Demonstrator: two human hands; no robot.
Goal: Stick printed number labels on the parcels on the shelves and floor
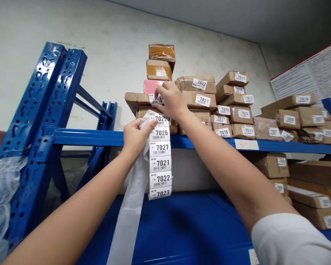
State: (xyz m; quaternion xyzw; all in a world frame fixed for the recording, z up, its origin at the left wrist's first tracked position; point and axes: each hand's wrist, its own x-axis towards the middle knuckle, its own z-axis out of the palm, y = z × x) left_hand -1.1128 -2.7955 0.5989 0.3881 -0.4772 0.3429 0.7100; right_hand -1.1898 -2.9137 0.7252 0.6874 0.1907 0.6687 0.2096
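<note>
My left hand [140, 138] pinches a strip of printed barcode labels [160, 148] near its top, with the thumb over the front. The label strip hangs down in front of the shelf, and its pale backing paper [129, 217] trails below my wrist. Up at the stacked parcels, my right hand [169, 98] has its thumb and fingers closed about the right part of a white label [153, 98]. That label lies against the end of a brown cardboard parcel [136, 99]; its last digit is partly covered. Just above is a pink parcel [150, 87], partly behind my fingers.
A blue shelf beam [107, 137] runs across below the parcels, and a perforated blue upright [35, 129] stands at left. Right of my hand are labelled parcels [200, 84] and further stacks [241, 113]. Clear plastic wrap [2, 206] hangs at the left edge.
</note>
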